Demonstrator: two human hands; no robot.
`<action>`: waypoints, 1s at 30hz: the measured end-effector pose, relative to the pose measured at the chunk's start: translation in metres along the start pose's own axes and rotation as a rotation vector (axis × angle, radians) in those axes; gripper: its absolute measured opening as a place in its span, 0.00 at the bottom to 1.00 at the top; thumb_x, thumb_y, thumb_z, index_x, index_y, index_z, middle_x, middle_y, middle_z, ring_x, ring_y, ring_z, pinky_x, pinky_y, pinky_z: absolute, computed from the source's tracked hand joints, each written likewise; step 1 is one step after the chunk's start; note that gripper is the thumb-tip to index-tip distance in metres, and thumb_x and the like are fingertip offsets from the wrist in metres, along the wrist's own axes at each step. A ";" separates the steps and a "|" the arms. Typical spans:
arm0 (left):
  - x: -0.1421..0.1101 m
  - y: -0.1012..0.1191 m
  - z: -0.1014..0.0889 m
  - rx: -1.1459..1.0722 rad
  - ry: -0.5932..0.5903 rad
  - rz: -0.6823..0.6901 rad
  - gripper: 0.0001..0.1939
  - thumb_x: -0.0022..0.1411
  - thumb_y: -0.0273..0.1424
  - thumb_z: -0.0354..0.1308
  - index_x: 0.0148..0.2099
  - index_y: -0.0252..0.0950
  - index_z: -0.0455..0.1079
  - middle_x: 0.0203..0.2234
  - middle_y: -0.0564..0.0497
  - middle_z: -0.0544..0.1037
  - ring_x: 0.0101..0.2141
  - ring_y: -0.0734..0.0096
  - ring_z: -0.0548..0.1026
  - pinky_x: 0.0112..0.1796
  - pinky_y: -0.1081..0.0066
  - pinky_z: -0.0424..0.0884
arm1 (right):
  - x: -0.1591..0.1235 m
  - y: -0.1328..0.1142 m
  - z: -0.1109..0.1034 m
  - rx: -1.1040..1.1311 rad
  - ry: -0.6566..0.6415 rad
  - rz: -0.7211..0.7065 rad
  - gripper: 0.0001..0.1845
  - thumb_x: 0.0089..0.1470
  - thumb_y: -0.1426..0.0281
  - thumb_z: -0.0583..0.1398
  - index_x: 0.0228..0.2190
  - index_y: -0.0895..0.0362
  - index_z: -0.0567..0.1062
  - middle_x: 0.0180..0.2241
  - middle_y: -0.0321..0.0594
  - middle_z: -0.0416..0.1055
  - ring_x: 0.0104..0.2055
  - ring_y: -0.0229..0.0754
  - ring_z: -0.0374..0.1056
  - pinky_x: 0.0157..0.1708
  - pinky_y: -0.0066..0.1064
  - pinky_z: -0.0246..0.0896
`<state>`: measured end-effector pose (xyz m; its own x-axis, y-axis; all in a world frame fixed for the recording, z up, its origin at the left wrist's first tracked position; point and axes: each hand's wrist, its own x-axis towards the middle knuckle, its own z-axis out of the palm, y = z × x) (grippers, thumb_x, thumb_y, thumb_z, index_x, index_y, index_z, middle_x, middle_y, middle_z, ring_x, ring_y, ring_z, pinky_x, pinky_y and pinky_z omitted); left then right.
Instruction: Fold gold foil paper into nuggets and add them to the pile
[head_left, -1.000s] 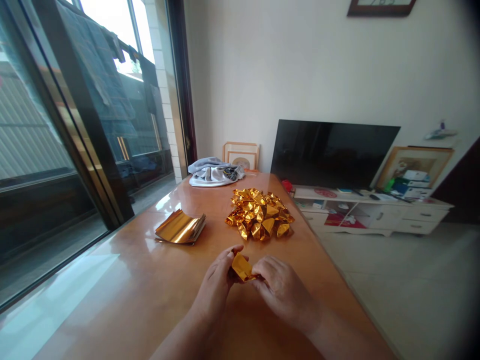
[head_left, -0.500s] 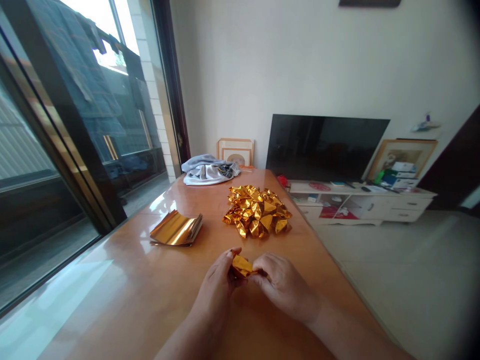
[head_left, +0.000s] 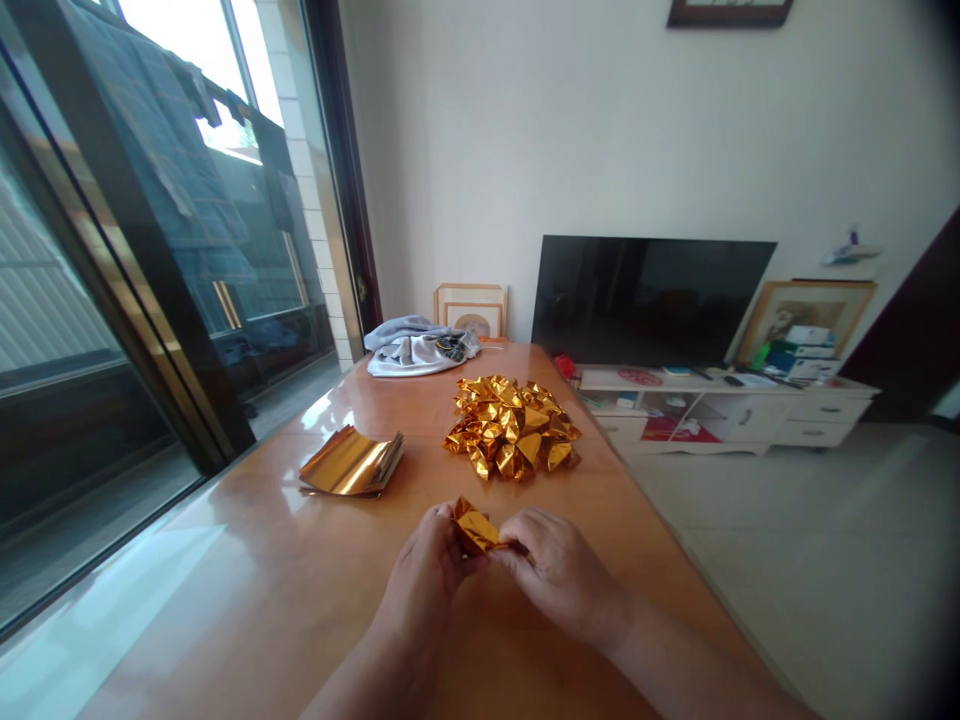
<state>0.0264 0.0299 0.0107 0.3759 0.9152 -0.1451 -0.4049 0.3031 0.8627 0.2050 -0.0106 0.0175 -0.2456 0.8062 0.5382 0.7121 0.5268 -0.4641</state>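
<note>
A partly folded piece of gold foil paper (head_left: 475, 528) is held between my two hands, just above the near part of the wooden table. My left hand (head_left: 427, 560) is closed around its left end, fingers curled underneath. At the other end, my right hand (head_left: 551, 565) pinches the foil between thumb and curled fingers. Beyond my hands lies a heap of folded gold foil pieces (head_left: 514, 425). To the left sits a stack of flat gold foil sheets (head_left: 352, 462), slightly curved and with uneven edges.
The glossy table (head_left: 247, 600) runs away from me toward the wall. A bundle of pale cloth (head_left: 420, 347) and picture frames (head_left: 471, 307) are at its far end. A white TV cabinet (head_left: 757, 425) with a television (head_left: 649, 300) stands right; a sliding glass door (head_left: 135, 250) is left.
The left fingers have shifted on the foil, lowering from its upper tip, so more of its left end shows. The right hand keeps its pinch. The camera view has turned slightly right.
</note>
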 end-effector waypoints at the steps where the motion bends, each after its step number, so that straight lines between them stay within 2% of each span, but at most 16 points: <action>1: 0.000 0.001 0.000 -0.005 -0.015 0.007 0.21 0.61 0.48 0.58 0.48 0.37 0.71 0.43 0.46 0.78 0.44 0.60 0.76 0.41 0.64 0.73 | 0.000 0.000 0.000 -0.006 0.002 0.006 0.06 0.59 0.74 0.63 0.31 0.54 0.71 0.30 0.35 0.71 0.33 0.39 0.67 0.33 0.29 0.57; 7: -0.004 0.004 0.000 0.032 -0.102 0.043 0.25 0.65 0.43 0.57 0.61 0.39 0.67 0.51 0.43 0.76 0.49 0.56 0.74 0.45 0.62 0.72 | 0.000 0.003 0.005 0.020 0.072 0.060 0.05 0.58 0.73 0.63 0.31 0.54 0.71 0.29 0.35 0.71 0.32 0.39 0.67 0.32 0.29 0.56; 13: -0.011 0.006 0.006 0.159 -0.009 0.115 0.29 0.61 0.36 0.60 0.65 0.42 0.65 0.55 0.44 0.75 0.53 0.54 0.72 0.47 0.62 0.70 | 0.004 0.010 0.013 0.286 0.126 0.241 0.06 0.57 0.68 0.63 0.29 0.55 0.71 0.26 0.32 0.70 0.28 0.37 0.65 0.28 0.27 0.57; 16: -0.012 0.006 0.009 0.239 -0.025 0.172 0.34 0.56 0.31 0.66 0.64 0.41 0.66 0.54 0.44 0.75 0.54 0.55 0.72 0.52 0.63 0.68 | 0.007 0.013 0.013 0.443 0.126 0.344 0.09 0.57 0.65 0.63 0.29 0.55 0.70 0.25 0.31 0.68 0.26 0.36 0.63 0.27 0.26 0.57; 20: -0.007 0.002 0.008 0.336 -0.026 0.224 0.34 0.54 0.33 0.69 0.63 0.37 0.66 0.51 0.43 0.78 0.53 0.54 0.73 0.55 0.62 0.66 | 0.009 0.012 0.011 0.575 0.124 0.389 0.10 0.55 0.64 0.63 0.28 0.56 0.69 0.25 0.30 0.66 0.27 0.35 0.60 0.27 0.26 0.57; 30: 0.009 -0.011 -0.007 0.472 0.002 0.340 0.30 0.57 0.35 0.68 0.62 0.38 0.68 0.54 0.44 0.77 0.56 0.52 0.73 0.58 0.59 0.65 | 0.009 0.008 0.011 0.601 0.105 0.414 0.12 0.55 0.63 0.63 0.27 0.56 0.68 0.24 0.29 0.61 0.27 0.34 0.56 0.27 0.26 0.53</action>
<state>0.0281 0.0367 -0.0035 0.2877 0.9411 0.1777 -0.0868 -0.1592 0.9834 0.2012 0.0033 0.0110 0.0513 0.9569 0.2857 0.2416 0.2657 -0.9333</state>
